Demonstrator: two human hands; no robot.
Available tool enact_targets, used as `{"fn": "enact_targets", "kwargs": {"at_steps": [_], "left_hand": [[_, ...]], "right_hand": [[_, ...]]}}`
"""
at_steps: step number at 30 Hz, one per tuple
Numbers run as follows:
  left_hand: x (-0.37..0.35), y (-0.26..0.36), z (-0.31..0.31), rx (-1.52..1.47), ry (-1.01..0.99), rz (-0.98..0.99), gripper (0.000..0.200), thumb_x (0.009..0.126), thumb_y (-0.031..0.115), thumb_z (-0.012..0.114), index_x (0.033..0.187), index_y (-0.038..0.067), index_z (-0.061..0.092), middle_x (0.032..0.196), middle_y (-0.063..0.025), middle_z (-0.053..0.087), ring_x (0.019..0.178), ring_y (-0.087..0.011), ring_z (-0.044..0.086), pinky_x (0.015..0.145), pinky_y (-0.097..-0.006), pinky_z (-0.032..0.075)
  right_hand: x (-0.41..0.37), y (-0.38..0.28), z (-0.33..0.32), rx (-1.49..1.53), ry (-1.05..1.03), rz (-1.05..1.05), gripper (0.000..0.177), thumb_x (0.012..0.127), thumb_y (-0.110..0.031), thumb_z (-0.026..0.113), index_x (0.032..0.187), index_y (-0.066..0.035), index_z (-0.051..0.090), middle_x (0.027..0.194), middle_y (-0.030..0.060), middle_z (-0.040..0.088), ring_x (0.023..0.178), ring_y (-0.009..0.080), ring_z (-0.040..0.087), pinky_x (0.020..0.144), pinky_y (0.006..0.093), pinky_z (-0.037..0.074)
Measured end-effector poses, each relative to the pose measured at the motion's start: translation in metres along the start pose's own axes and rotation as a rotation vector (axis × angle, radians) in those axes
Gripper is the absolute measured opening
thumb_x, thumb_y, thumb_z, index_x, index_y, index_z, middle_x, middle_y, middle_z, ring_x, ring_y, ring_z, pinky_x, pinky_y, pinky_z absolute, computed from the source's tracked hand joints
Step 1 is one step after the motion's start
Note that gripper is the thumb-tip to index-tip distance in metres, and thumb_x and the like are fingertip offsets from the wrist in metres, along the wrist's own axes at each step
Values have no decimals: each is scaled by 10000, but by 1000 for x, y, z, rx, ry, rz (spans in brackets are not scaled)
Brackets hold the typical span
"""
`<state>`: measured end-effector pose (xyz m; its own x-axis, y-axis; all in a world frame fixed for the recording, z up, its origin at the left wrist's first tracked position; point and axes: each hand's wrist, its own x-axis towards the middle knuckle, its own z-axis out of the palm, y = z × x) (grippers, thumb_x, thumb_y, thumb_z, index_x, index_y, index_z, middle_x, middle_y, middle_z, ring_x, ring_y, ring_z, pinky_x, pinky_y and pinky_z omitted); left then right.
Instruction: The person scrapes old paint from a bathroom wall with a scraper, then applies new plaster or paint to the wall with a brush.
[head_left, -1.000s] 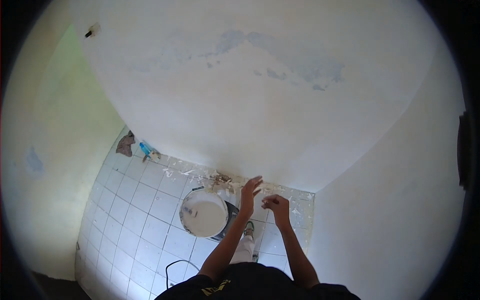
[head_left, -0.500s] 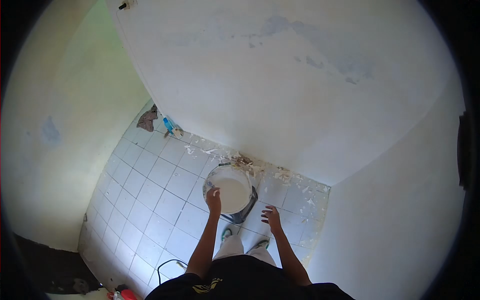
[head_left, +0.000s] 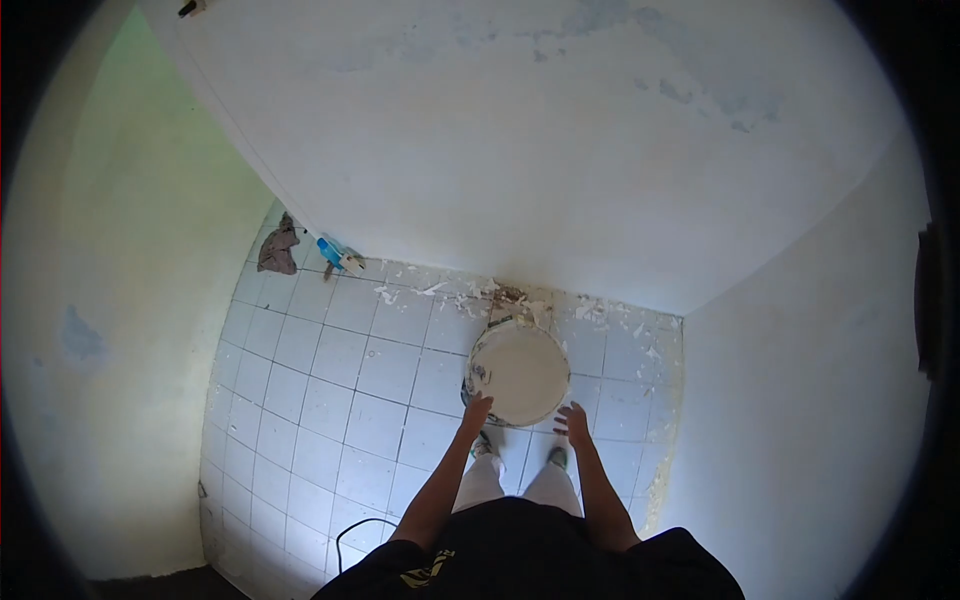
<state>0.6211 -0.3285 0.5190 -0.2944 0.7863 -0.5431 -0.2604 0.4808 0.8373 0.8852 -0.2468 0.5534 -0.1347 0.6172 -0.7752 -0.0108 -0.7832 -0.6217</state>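
Observation:
A round bucket (head_left: 522, 370) filled nearly to the brim with a thick, pale cream substance stands on the tiles in front of my feet. My left hand (head_left: 477, 412) straddles its near-left rim, closed on the edge, with a fingertip overlapping the inside. Grey smears mark the pale surface close to that hand. Beyond the near-right rim is my right hand (head_left: 574, 424), fingers spread and holding nothing. The bucket's underside is hidden.
Paint flakes and brown debris (head_left: 508, 295) lie along the base of the patchy white wall (head_left: 480, 190). A crumpled brown cloth (head_left: 279, 247) and a blue bottle (head_left: 327, 250) are in the far-left corner. A black cable (head_left: 345, 533) curves at lower left.
The bucket has shifted right and now appears level, covering the dark part seen beneath it before. Both hands are closer to its near side, and the whole view has turned slightly.

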Motion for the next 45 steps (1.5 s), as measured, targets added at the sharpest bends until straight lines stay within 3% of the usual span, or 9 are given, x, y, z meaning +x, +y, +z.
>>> {"fn": "enact_targets", "kwargs": {"at_steps": [2, 4, 8, 15, 21, 34, 37, 39, 45], "left_hand": [[-15, 31, -2, -217, 12, -235, 402, 890, 124, 583, 1277, 38, 517, 1213, -134, 587, 1066, -270, 583, 892, -340, 467], [15, -18, -20, 1035, -72, 600, 366, 862, 72, 577, 1226, 46, 558, 1244, -186, 564, 1096, -346, 572, 915, -396, 476], [-3, 62, -12, 672, 253, 316, 472, 807, 167, 648, 1196, -79, 543, 1175, -299, 576, 1064, -423, 578, 901, -445, 471], [35, 14, -39, 597, -61, 115, 584, 893, 242, 575, 1383, 16, 351, 1160, -257, 609, 1079, -379, 597, 904, -421, 461], [25, 28, -38, 321, -8, -119, 563, 918, 249, 535, 1394, 16, 348, 1256, -256, 556, 1173, -354, 542, 961, -397, 425], [74, 15, -37, 499, -123, 253, 336, 909, 194, 517, 1161, -26, 477, 1037, -293, 590, 1000, -449, 580, 827, -482, 456], [78, 31, -27, 518, -83, 112, 269, 911, 157, 510, 1105, -28, 531, 1057, -285, 574, 973, -440, 590, 822, -487, 470], [95, 5, -27, 613, -186, 263, 429, 924, 286, 483, 1269, 31, 472, 1108, -224, 627, 1059, -349, 594, 891, -426, 435], [137, -24, -1, 596, -118, 431, 423, 961, 316, 483, 1218, -20, 510, 1172, -155, 634, 1098, -296, 580, 913, -410, 435]], "right_hand": [[6, 4, 9, 37, 35, -5, 817, 869, -235, 618, 1505, -69, 133, 1354, 171, 448, 1100, 346, 537, 798, 536, 513], [10, 8, 15, 85, 30, -20, 758, 879, -203, 595, 1502, -99, 177, 1320, 169, 471, 1069, 342, 553, 777, 535, 524], [31, 28, 24, -81, 209, -21, 696, 888, -186, 564, 1496, -153, 226, 1287, 153, 489, 1052, 335, 553, 757, 545, 529], [38, 47, 37, -234, 133, 26, 697, 885, -172, 538, 1503, -192, 218, 1292, 133, 481, 1103, 325, 512, 758, 563, 529], [19, 35, 41, -82, 229, 87, 739, 886, -168, 565, 1518, -167, 184, 1348, 162, 464, 1147, 368, 516, 836, 575, 501], [69, 9, 29, -177, 130, 5, 731, 929, -184, 522, 1532, -176, 108, 1337, 181, 485, 1054, 383, 592, 841, 543, 514], [79, -6, 30, -309, 161, -7, 755, 931, -193, 532, 1534, -175, 78, 1350, 193, 473, 1033, 383, 600, 830, 545, 522], [79, -15, 29, -355, 184, -29, 766, 931, -202, 544, 1533, -172, 72, 1358, 200, 467, 1026, 384, 603, 827, 548, 524], [104, -70, 16, -363, 172, -55, 790, 913, -266, 606, 1528, -150, 122, 1355, 223, 463, 993, 414, 608, 827, 560, 518]]}}
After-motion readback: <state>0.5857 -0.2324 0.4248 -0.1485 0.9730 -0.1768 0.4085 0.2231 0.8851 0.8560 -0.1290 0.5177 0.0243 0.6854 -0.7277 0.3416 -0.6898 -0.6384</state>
